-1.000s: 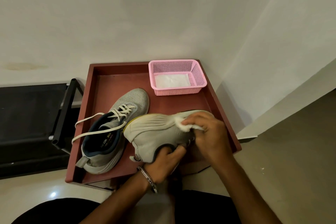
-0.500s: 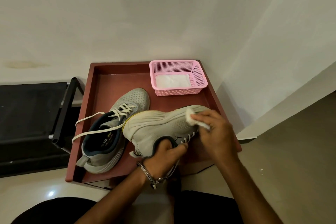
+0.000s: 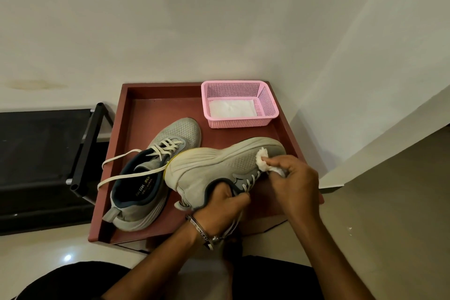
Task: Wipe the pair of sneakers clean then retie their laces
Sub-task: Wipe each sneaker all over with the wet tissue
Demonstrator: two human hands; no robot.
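Observation:
A grey sneaker (image 3: 219, 165) lies tipped on its side over the red tray (image 3: 126, 134), sole edge facing away from me. My left hand (image 3: 221, 204) grips it inside the collar, fingers tucked into the opening. My right hand (image 3: 294, 178) pinches a white wipe (image 3: 264, 161) and presses it against the toe side of that shoe. The second grey sneaker (image 3: 155, 170) stands upright on the tray to the left, its white laces (image 3: 117, 170) loose and hanging over the tray's left rim.
A pink mesh basket (image 3: 266, 102) with white wipes (image 3: 231, 108) in it sits at the tray's far right corner. A black rack (image 3: 43, 153) stands left of the tray. White walls close in behind and to the right.
My right hand has slid the wipe along the shoe's side from the middle toward the toe. The held sneaker has tipped a little, showing more of its collar.

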